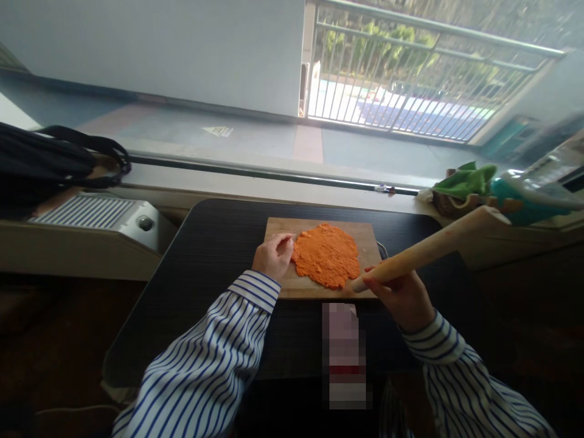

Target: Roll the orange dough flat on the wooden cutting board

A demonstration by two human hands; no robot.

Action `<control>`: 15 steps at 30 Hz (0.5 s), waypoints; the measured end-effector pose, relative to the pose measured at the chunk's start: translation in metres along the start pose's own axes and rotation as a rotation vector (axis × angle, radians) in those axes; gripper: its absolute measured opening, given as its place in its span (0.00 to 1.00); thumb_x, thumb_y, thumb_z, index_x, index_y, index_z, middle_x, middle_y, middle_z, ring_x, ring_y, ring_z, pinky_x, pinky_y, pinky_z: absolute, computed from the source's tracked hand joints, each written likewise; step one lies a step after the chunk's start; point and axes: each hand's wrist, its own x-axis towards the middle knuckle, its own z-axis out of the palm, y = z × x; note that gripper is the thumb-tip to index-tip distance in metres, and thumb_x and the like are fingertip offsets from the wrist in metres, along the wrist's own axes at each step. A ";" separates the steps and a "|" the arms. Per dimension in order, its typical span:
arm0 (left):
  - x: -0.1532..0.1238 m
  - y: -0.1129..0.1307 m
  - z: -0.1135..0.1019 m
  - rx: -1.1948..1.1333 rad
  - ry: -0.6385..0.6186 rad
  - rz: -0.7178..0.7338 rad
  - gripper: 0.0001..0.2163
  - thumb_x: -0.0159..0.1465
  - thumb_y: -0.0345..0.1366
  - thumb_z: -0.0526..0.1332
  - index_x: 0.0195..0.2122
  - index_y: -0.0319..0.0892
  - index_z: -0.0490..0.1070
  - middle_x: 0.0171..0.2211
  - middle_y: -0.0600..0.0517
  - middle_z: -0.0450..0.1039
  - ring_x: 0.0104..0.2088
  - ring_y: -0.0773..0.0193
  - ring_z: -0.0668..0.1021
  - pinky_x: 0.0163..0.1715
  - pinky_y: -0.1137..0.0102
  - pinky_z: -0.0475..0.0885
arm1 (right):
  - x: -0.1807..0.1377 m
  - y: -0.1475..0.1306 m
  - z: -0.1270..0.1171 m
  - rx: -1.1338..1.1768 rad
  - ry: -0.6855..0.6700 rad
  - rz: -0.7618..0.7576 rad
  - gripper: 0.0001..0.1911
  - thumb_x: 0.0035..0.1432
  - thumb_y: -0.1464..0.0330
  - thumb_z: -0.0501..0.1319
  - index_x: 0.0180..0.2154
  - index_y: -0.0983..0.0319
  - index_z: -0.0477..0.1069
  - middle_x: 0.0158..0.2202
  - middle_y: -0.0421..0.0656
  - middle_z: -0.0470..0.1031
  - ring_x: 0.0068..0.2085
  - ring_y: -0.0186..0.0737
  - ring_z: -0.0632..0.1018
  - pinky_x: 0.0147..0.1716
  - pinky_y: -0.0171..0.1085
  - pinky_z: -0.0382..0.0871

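A flat, rough-edged sheet of orange dough (326, 253) lies on a wooden cutting board (367, 236) on a dark table (214, 255). My left hand (272, 255) rests on the board at the dough's left edge, fingers curled, fingertips touching the dough's rim. My right hand (401, 295) is closed around the lower end of a long wooden rolling pin (429, 249). The pin slants up to the right, and its near tip sits by the dough's lower right edge. Both arms wear blue-and-white striped sleeves.
A blurred-out item (344, 353) stands at the table's near edge. A black bag (55, 161) and a white radiator (95, 213) are at left. Green cloth (465, 179) and a teal object (524, 194) sit on the sill at right, below a railed window.
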 end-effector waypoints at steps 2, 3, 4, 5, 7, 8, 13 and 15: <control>0.000 0.000 0.000 -0.006 -0.003 -0.004 0.10 0.59 0.37 0.55 0.37 0.41 0.72 0.36 0.51 0.76 0.35 0.65 0.78 0.38 0.73 0.72 | -0.002 0.001 0.002 -0.017 -0.003 -0.017 0.21 0.42 0.58 0.67 0.37 0.61 0.67 0.33 0.45 0.78 0.31 0.46 0.79 0.32 0.45 0.78; 0.000 0.000 0.000 -0.007 -0.004 -0.001 0.10 0.58 0.37 0.55 0.37 0.41 0.72 0.36 0.51 0.76 0.35 0.65 0.78 0.38 0.73 0.72 | -0.002 0.001 0.003 -0.045 -0.003 -0.038 0.21 0.42 0.58 0.67 0.37 0.61 0.67 0.33 0.45 0.78 0.32 0.46 0.79 0.32 0.46 0.77; 0.000 0.001 0.000 -0.007 -0.004 0.002 0.10 0.58 0.37 0.55 0.37 0.41 0.72 0.36 0.50 0.76 0.35 0.65 0.78 0.39 0.73 0.72 | -0.003 0.001 0.004 -0.086 -0.009 -0.072 0.20 0.43 0.59 0.67 0.37 0.61 0.67 0.33 0.44 0.78 0.32 0.47 0.79 0.33 0.46 0.77; 0.000 0.001 0.000 -0.007 -0.003 0.004 0.10 0.58 0.37 0.55 0.37 0.40 0.72 0.36 0.50 0.76 0.35 0.65 0.77 0.39 0.73 0.72 | -0.004 0.000 0.006 -0.133 -0.019 -0.120 0.19 0.43 0.60 0.67 0.37 0.61 0.68 0.33 0.44 0.78 0.34 0.47 0.79 0.35 0.46 0.77; 0.000 0.001 0.000 -0.002 0.001 0.001 0.10 0.58 0.37 0.55 0.36 0.41 0.72 0.36 0.50 0.76 0.35 0.65 0.77 0.39 0.72 0.72 | -0.005 0.000 0.008 -0.216 -0.031 -0.234 0.16 0.45 0.62 0.67 0.37 0.59 0.68 0.34 0.43 0.77 0.36 0.47 0.78 0.39 0.48 0.75; 0.000 0.001 0.000 0.003 0.002 -0.003 0.10 0.58 0.37 0.55 0.36 0.41 0.72 0.36 0.51 0.76 0.36 0.65 0.77 0.39 0.72 0.73 | -0.006 0.001 0.009 -0.242 -0.031 -0.280 0.16 0.45 0.63 0.66 0.37 0.59 0.67 0.35 0.42 0.77 0.38 0.46 0.78 0.41 0.49 0.74; 0.000 0.002 -0.001 0.025 -0.012 0.003 0.10 0.59 0.38 0.55 0.37 0.42 0.72 0.37 0.51 0.76 0.36 0.64 0.77 0.39 0.71 0.73 | -0.013 0.003 0.014 -0.224 -0.028 -0.359 0.18 0.48 0.67 0.65 0.42 0.57 0.63 0.36 0.43 0.76 0.37 0.43 0.78 0.39 0.46 0.75; 0.000 0.003 -0.001 0.034 -0.017 0.010 0.10 0.59 0.38 0.55 0.37 0.42 0.72 0.37 0.51 0.76 0.36 0.64 0.77 0.39 0.71 0.73 | -0.016 0.004 0.017 -0.206 -0.031 -0.373 0.19 0.49 0.68 0.64 0.43 0.57 0.62 0.36 0.43 0.76 0.37 0.43 0.78 0.38 0.44 0.75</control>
